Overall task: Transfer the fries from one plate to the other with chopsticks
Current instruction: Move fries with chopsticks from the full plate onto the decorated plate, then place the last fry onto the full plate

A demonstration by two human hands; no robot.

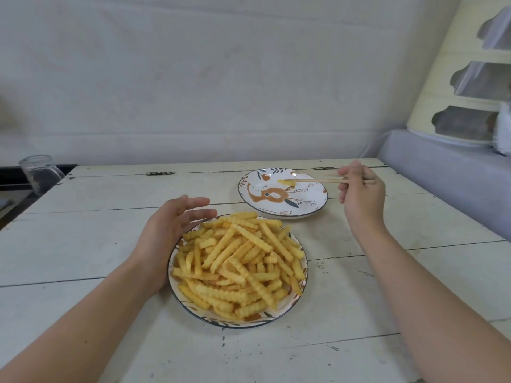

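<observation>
Fries (240, 264) lie beside the relaxed left fingers (193, 208); right fingers (356, 175) grip chopsticks (312, 180), pinching one fry (287, 183) over the far plate (318, 205).

A home room — worn white plank table (83, 244), glass jar (38, 172), grey-sheeted bed (442, 172) beside it

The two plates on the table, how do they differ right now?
The near plate is heaped with fries; the far plate is almost bare, with one fry at the chopsticks. The left hand rests against the near plate; the right hand holds the chopsticks over the far one. Both are round, white and dark-rimmed.
</observation>
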